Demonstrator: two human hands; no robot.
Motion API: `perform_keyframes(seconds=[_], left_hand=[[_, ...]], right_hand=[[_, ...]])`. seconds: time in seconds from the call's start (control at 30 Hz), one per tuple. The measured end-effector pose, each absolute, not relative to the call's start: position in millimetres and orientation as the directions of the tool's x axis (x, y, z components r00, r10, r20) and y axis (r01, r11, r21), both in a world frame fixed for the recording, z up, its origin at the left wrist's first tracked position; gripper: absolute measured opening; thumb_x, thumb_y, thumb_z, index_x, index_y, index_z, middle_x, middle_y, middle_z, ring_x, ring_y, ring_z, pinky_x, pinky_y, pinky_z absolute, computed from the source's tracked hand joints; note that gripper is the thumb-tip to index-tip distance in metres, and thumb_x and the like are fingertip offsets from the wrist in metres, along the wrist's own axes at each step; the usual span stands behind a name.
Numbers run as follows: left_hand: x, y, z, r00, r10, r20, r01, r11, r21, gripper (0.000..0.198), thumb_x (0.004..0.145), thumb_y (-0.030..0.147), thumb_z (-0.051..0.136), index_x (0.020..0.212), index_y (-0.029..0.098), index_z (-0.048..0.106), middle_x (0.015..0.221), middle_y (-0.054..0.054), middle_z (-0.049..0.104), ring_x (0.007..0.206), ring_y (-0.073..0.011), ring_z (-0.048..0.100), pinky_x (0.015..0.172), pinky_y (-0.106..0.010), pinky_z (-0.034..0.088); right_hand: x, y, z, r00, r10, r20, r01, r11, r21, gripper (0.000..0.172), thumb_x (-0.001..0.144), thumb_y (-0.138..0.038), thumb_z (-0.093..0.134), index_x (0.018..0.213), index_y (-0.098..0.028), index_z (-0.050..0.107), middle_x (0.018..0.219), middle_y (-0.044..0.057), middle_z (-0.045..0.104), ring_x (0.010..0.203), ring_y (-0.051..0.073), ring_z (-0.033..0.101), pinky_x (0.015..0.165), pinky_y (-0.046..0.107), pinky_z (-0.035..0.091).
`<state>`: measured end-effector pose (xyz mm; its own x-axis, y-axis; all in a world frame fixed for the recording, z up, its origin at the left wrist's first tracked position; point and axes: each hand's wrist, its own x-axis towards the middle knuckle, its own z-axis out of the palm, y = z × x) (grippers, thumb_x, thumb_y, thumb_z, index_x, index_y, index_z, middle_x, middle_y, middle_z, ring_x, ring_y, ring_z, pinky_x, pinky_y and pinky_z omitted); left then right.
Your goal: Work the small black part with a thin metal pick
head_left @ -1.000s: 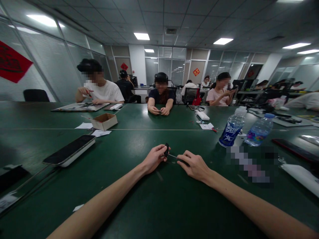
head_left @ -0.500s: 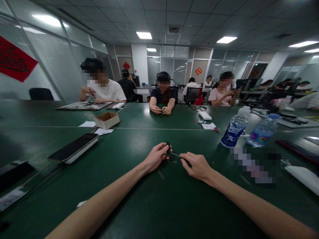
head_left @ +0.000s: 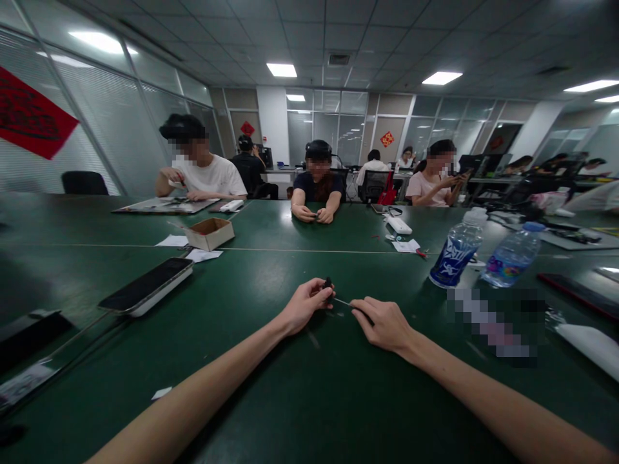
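Observation:
Just above the green table (head_left: 271,367), my left hand (head_left: 309,301) pinches a small black part (head_left: 328,283) between thumb and fingers. The part's exact kind is too small to make out. My right hand (head_left: 384,320) is closed around the dark handle of a screwdriver (head_left: 343,301). Its thin metal shaft points left at the black part. The tip reaches the left fingers, and whether it touches the part I cannot tell.
Two water bottles (head_left: 455,251) stand to the right. At left lie a phone on a white block (head_left: 147,287) and a small open cardboard box (head_left: 210,234). A person (head_left: 316,187) sits opposite, and another (head_left: 203,171) works at the far left.
The black part has turned slightly in my left fingers, which now cover more of it. My right hand and the screwdriver have hardly moved. The whole view has shifted a little.

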<state>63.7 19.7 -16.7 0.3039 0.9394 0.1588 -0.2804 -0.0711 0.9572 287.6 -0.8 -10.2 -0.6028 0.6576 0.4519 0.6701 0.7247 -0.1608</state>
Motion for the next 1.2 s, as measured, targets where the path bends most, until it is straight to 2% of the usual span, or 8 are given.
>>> perform_keyframes(seconds=[0.3, 0.7, 0.93, 1.0, 1.13, 1.2], left_hand=[[61, 19, -20, 0.335, 0.922, 0.192, -0.226, -0.120, 0.967, 0.029, 0.083, 0.038, 0.059, 0.097, 0.013, 0.056, 0.097, -0.010, 0.056, 0.085, -0.0183, 0.057, 0.076, -0.034, 0.050], [64, 19, -17, 0.309, 0.930, 0.197, -0.219, -0.131, 0.967, 0.033, 0.082, 0.045, 0.058, 0.094, 0.014, 0.053, 0.096, -0.007, 0.053, 0.085, -0.0163, 0.057, 0.078, -0.035, 0.052], [66, 18, -17, 0.291, 0.934, 0.208, -0.233, -0.141, 0.962, 0.029, 0.085, 0.042, 0.055, 0.094, 0.014, 0.051, 0.096, -0.006, 0.052, 0.088, -0.0159, 0.056, 0.082, -0.037, 0.052], [66, 15, -15, 0.324, 0.925, 0.200, -0.188, -0.144, 0.971, 0.030, 0.084, 0.042, 0.055, 0.094, 0.014, 0.052, 0.095, -0.006, 0.053, 0.086, -0.0161, 0.057, 0.080, -0.035, 0.052], [66, 9, -11, 0.445, 0.882, 0.153, -0.054, -0.143, 0.988, 0.030, 0.082, 0.041, 0.059, 0.095, 0.015, 0.053, 0.093, -0.006, 0.055, 0.078, -0.0162, 0.061, 0.073, -0.031, 0.051], [67, 9, -12, 0.417, 0.897, 0.148, -0.076, -0.127, 0.989, 0.029, 0.083, 0.041, 0.057, 0.095, 0.015, 0.054, 0.094, -0.007, 0.056, 0.081, -0.0167, 0.062, 0.074, -0.031, 0.052]], right_hand=[[290, -1, -10, -0.604, 0.663, 0.442, 0.662, 0.726, -0.186, 0.023, 0.095, -0.027, 0.043, 0.111, -0.017, 0.057, 0.082, 0.004, 0.061, 0.062, 0.012, 0.054, 0.055, 0.023, 0.039], [288, 3, -15, -0.567, 0.682, 0.462, 0.650, 0.715, -0.257, 0.024, 0.095, -0.027, 0.042, 0.112, -0.018, 0.056, 0.088, 0.006, 0.064, 0.072, 0.015, 0.059, 0.062, 0.025, 0.045], [287, 3, -15, -0.557, 0.685, 0.469, 0.633, 0.716, -0.294, 0.023, 0.095, -0.028, 0.043, 0.111, -0.019, 0.057, 0.092, 0.005, 0.064, 0.075, 0.017, 0.060, 0.063, 0.027, 0.046], [289, 6, -15, -0.501, 0.709, 0.496, 0.642, 0.689, -0.337, 0.023, 0.096, -0.028, 0.040, 0.109, -0.019, 0.057, 0.089, 0.005, 0.063, 0.070, 0.016, 0.060, 0.061, 0.026, 0.045], [293, 16, -12, -0.267, 0.784, 0.561, 0.701, 0.557, -0.444, 0.026, 0.098, -0.029, 0.034, 0.106, -0.018, 0.056, 0.077, 0.003, 0.062, 0.057, 0.015, 0.056, 0.053, 0.026, 0.042], [292, 18, -11, -0.298, 0.765, 0.571, 0.687, 0.587, -0.428, 0.023, 0.097, -0.029, 0.037, 0.105, -0.019, 0.056, 0.081, 0.004, 0.062, 0.063, 0.016, 0.058, 0.059, 0.027, 0.044]])
